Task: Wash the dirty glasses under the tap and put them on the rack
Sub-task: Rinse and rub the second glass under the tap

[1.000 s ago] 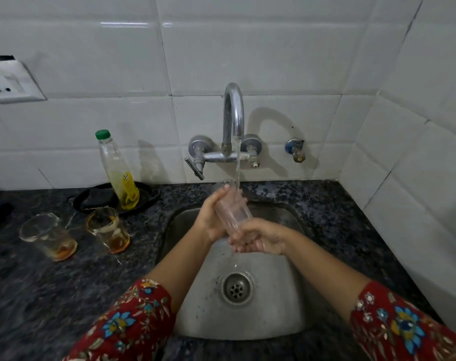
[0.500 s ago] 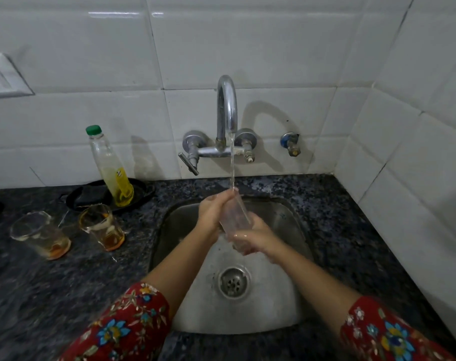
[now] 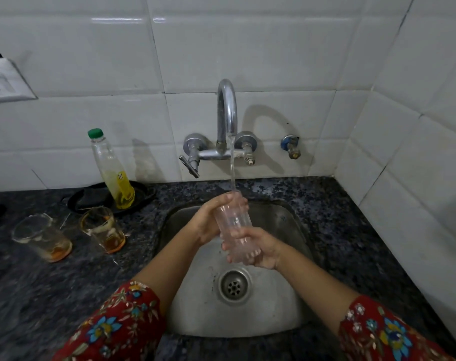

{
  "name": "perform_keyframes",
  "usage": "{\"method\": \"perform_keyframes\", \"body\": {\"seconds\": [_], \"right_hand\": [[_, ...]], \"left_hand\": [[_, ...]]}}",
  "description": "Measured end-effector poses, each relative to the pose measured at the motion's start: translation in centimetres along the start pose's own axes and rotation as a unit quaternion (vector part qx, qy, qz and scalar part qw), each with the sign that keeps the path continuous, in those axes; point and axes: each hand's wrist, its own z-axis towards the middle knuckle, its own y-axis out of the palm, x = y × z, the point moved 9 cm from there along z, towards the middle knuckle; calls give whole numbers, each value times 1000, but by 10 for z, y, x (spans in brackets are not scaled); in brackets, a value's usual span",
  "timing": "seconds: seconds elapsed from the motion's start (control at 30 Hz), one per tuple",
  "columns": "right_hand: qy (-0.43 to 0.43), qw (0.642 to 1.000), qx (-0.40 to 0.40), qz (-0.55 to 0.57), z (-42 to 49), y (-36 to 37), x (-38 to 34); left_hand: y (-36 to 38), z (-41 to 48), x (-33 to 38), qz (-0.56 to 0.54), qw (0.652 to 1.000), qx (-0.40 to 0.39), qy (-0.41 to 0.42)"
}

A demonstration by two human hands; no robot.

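Observation:
Over the steel sink (image 3: 281, 222) I hold a clear glass (image 3: 233, 225) tilted, its mouth up under the running stream from the tap (image 3: 227, 113). My left hand (image 3: 208, 220) wraps the upper part of the glass near the rim. My right hand (image 3: 258, 248) grips its base from below. Two dirty glasses with orange residue stand on the counter to the left, one (image 3: 104, 230) close to the sink and one (image 3: 43, 238) farther out. No rack is in view.
A bottle with a green cap and yellow liquid (image 3: 112, 173) stands on a black pan (image 3: 86, 199) at the back left. The dark granite counter (image 3: 352, 230) meets tiled walls behind and at the right. A small valve (image 3: 290, 145) sticks out beside the tap.
The glass has tipped more upright under the stream, and my left hand has slid up around its rim. The head camera shifted slightly.

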Motion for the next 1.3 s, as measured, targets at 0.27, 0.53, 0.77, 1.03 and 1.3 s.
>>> {"method": "perform_keyframes", "body": {"seconds": [0.27,0.53,0.77,1.03,1.3], "right_hand": [[12,999,50,13,-6,-12,2],[-84,894,299,-322,-17,-32,-75],[-145,722,336,-587,9,17,-136],[-51,835,263,-480,-31,-35,-56],[-6,997,44,-57,-21,-20,4]], "left_hand": [[-19,-7,18,266,944,193,38],[-61,-28,-54,29,946,302,-112],[-47,-28,-64,-202,924,297,-134],[-29,-14,-10,-53,972,226,-40],[9,-1,-14,21,997,54,-55]]}}
